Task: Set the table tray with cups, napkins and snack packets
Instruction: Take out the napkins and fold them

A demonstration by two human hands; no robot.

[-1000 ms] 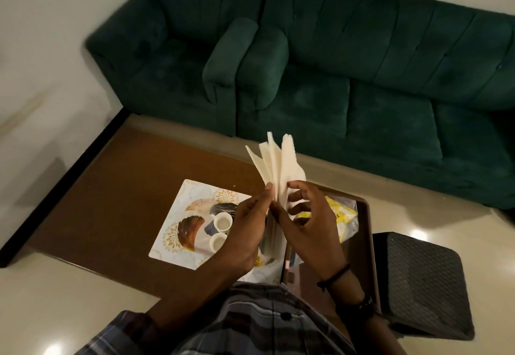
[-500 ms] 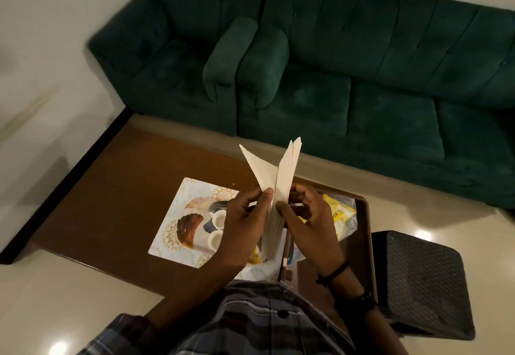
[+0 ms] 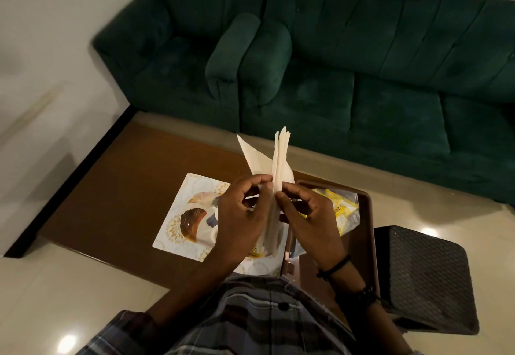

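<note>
A stack of white paper napkins point(image 3: 274, 159) stands upright in front of me, fanned at the top. My left hand point(image 3: 239, 215) pinches it from the left and my right hand point(image 3: 309, 215) from the right, both above the table. Below lies a white patterned tray point(image 3: 181, 212) on the brown table; the cups on it are mostly hidden behind my left hand. A clear bag of yellow snack packets point(image 3: 344, 207) rests in a brown tray point(image 3: 367, 232) on the right.
A dark green sofa point(image 3: 362, 62) and matching armchair point(image 3: 178, 56) stand beyond the brown table point(image 3: 117, 187). A dark woven stool point(image 3: 429, 273) sits at the right. Glossy light floor surrounds the table.
The napkin fan has closed up from several spread leaves to one leaf split off at the left. Both hands shifted grip slightly on the stack.
</note>
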